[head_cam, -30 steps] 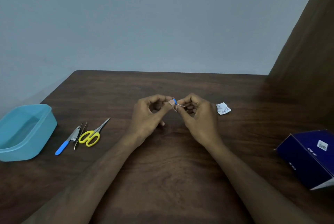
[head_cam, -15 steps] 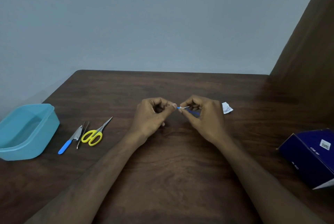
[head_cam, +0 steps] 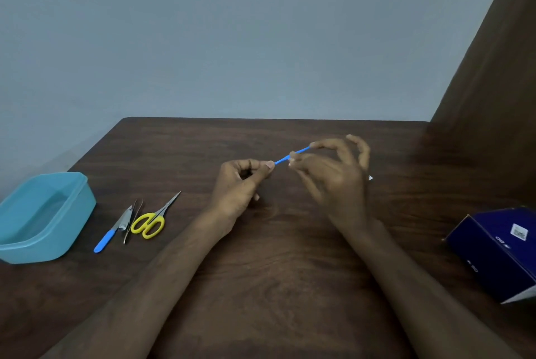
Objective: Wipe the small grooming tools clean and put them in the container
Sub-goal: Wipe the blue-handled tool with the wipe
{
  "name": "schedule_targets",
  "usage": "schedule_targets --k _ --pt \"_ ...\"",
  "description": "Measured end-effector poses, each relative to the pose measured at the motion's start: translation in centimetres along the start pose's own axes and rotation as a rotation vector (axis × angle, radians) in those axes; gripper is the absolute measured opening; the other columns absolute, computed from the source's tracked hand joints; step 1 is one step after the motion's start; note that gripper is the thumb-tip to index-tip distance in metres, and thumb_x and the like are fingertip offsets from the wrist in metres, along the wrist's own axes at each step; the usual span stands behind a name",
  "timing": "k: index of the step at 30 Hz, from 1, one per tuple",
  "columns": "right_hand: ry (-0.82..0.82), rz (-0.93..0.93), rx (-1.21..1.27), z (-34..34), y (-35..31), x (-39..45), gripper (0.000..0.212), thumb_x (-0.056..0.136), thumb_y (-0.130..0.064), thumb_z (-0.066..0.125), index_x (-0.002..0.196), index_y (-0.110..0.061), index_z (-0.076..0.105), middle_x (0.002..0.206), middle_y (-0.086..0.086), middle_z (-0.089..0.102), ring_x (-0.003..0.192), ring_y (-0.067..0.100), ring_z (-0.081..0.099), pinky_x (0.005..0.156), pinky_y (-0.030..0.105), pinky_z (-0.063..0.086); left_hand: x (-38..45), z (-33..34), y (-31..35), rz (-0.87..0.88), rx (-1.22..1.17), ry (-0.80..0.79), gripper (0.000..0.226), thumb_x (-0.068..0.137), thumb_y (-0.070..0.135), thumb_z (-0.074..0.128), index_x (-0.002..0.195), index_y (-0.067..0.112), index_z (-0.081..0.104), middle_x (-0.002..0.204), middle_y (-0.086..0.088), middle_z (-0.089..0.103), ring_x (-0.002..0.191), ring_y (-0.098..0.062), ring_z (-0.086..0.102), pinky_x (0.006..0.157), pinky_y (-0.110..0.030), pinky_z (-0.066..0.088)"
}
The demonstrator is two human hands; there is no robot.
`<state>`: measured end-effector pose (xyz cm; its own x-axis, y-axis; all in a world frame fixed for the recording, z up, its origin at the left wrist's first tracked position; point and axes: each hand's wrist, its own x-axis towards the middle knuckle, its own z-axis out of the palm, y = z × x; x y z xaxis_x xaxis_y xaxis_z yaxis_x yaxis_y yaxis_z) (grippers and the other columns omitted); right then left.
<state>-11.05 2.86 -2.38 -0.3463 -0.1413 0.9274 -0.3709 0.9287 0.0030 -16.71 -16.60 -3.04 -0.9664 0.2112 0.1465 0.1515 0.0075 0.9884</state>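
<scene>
A thin blue stick tool [head_cam: 293, 155] is held above the middle of the brown table [head_cam: 290, 271]. My left hand [head_cam: 240, 184] pinches its near end between thumb and forefinger, the other fingers curled. My right hand [head_cam: 333, 179], blurred by motion, pinches its far end with thumb and forefinger, the remaining fingers spread. A teal plastic container [head_cam: 43, 213] stands open at the table's left edge. Beside it lie a nail clipper with a blue handle [head_cam: 113, 229], thin tweezers [head_cam: 133, 221] and yellow-handled scissors [head_cam: 153, 219].
A dark blue cardboard box [head_cam: 499, 248] sits at the right edge of the table. A small white wrapper [head_cam: 370, 177] peeks out behind my right hand. A brown panel [head_cam: 493, 83] rises at the right; a grey wall stands behind.
My right hand has slid to the right and upward along the stick, baring more of its blue length, and its fingers have spread. My left hand has stayed put.
</scene>
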Motion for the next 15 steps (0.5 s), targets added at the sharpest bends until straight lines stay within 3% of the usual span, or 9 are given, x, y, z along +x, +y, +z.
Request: schedule_targets --k 3,6,8,11,15 --pt "0.107 0.152 -0.027 -1.2 0.3 0.2 0.004 0.097 -0.034 0.081 0.093 -0.033 0.083 0.110 -0.022 0.078 0.101 0.025 0.068 0.093 0.057 0.044 0.1 0.1 -0.1 0.003 -0.006 0.035 0.016 0.097 0.026 0.078 0.083 0.019 0.081 0.081 -0.005 0.068 0.067 -0.006 0.054 0.048 -0.021 0.045" --pt "0.144 0.260 -0.034 -1.4 0.2 0.2 0.005 0.098 -0.035 0.079 0.096 -0.033 0.083 0.107 -0.022 0.076 0.098 0.025 0.063 0.084 0.049 0.044 0.0 0.3 -0.1 0.009 0.009 0.028 0.017 0.097 0.025 0.079 0.081 0.019 0.081 0.083 -0.008 0.073 0.068 -0.007 0.054 0.048 -0.021 0.045" --pt "0.047 0.183 0.029 -0.5 -0.1 -0.1 0.005 0.097 -0.026 0.080 0.096 -0.030 0.083 0.102 -0.021 0.077 0.092 0.024 0.062 0.083 0.045 0.043 -0.1 0.4 0.0 0.019 0.016 0.024 0.019 0.097 0.025 0.078 0.079 0.019 0.080 0.091 -0.016 0.077 0.072 -0.010 0.056 0.048 -0.021 0.045" --pt "-0.066 0.038 0.036 1.1 -0.8 -0.6 0.012 0.090 -0.018 0.085 0.095 -0.029 0.083 0.093 -0.019 0.077 0.086 0.023 0.066 0.088 0.041 0.042 -0.3 0.3 0.1 0.021 0.017 0.001 0.020 0.098 0.026 0.076 0.080 0.019 0.081 0.085 -0.008 0.077 0.072 -0.005 0.058 0.050 -0.019 0.044" --pt "0.004 0.066 0.050 0.2 0.2 -0.1 0.006 0.094 -0.020 0.083 0.095 -0.026 0.083 0.095 -0.018 0.079 0.083 0.023 0.064 0.082 0.042 0.046 -0.2 0.2 0.1 0.003 -0.015 0.033 0.017 0.097 0.029 0.078 0.087 0.016 0.082 0.085 -0.009 0.068 0.073 -0.013 0.053 0.049 -0.020 0.044"
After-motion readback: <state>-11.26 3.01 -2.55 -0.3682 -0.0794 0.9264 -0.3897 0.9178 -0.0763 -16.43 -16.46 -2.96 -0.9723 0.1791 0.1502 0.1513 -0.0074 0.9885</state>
